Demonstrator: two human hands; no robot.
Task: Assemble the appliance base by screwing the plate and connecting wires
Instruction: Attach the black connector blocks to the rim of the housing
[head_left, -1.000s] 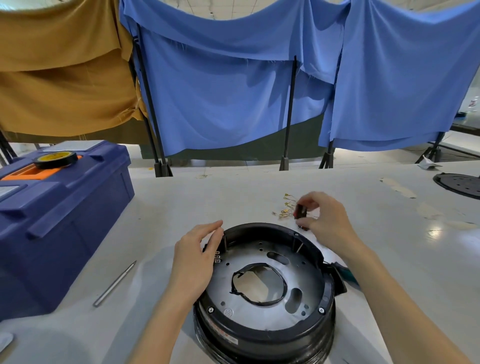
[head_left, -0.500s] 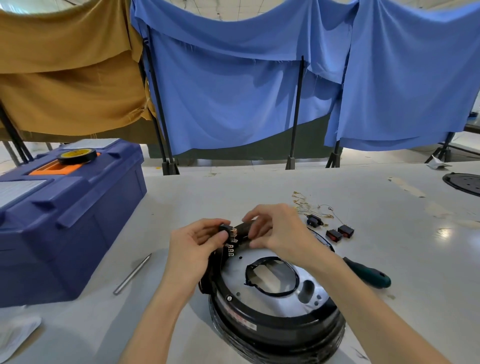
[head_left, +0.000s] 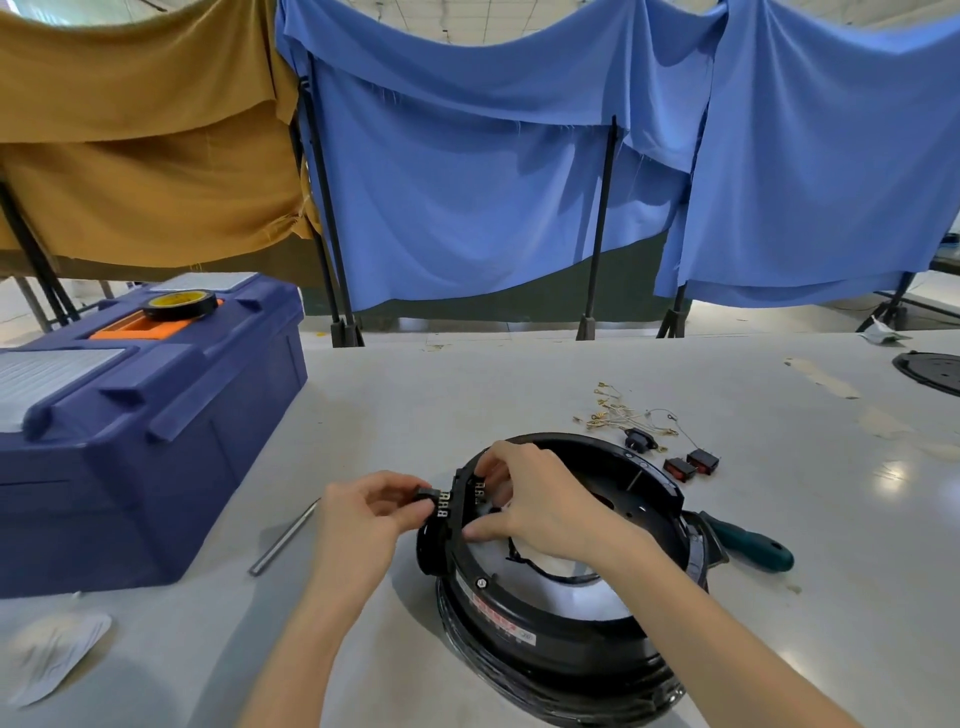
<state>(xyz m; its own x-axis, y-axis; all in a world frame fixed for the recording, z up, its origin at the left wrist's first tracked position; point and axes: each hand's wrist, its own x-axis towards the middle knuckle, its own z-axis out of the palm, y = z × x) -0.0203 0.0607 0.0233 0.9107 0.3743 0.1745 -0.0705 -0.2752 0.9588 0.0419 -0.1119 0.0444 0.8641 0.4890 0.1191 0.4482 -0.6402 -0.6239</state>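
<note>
**Appliance base: switch fitting in progress**

Appliance base (head_left: 561, 639): on the table (head_left: 467, 395) in front of you, open side up, metal plate (head_left: 582, 592) seated inside, one screw showing at its near edge.
Your left hand (head_left: 363, 519): grip pinching a small black switch (head_left: 431, 496) just outside the rim, terminals toward the base, likely lined up for a wall opening.
Your right hand (head_left: 540, 504): grip curled over the rim, thumb inside, apparently steadying the base against the push.
Wires (head_left: 618, 413), rocker switches (head_left: 693, 464), screwdriver (head_left: 748, 543): near the base, within reach for later steps.

Tape roll (head_left: 180, 304) atop blue toolbox (head_left: 156, 441); metal rod (head_left: 284, 535), perhaps, beside.
</note>
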